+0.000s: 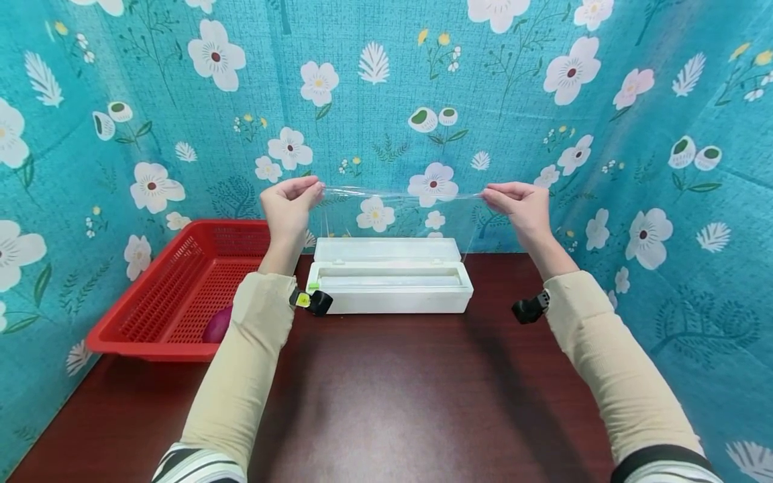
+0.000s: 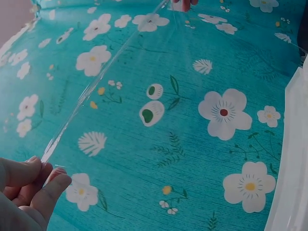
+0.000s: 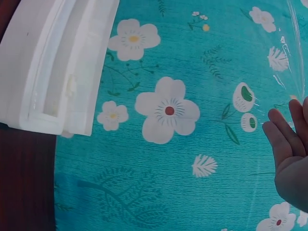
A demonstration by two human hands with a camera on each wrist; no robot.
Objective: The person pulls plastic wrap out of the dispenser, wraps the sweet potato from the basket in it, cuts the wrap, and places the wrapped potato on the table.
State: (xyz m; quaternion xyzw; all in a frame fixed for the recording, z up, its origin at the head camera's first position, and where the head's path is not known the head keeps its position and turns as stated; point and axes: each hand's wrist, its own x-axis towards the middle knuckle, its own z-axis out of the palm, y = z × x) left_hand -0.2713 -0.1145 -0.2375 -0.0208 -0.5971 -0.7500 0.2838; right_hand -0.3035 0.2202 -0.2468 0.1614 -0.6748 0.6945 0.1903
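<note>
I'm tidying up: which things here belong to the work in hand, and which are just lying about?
Apparently in use:
clear film, pinched by left hand and right hand
open white box

Apparently lying about:
red basket
purple object inside it

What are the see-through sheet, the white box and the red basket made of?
See-through sheet: probably thin, shiny plastic film; it's clear and its creases glint.
White box: maybe hard plastic, smooth; its edges are crisp and even.
Red basket: probably moulded plastic, slightly glossy; it's one even red with rows of holes.
</note>
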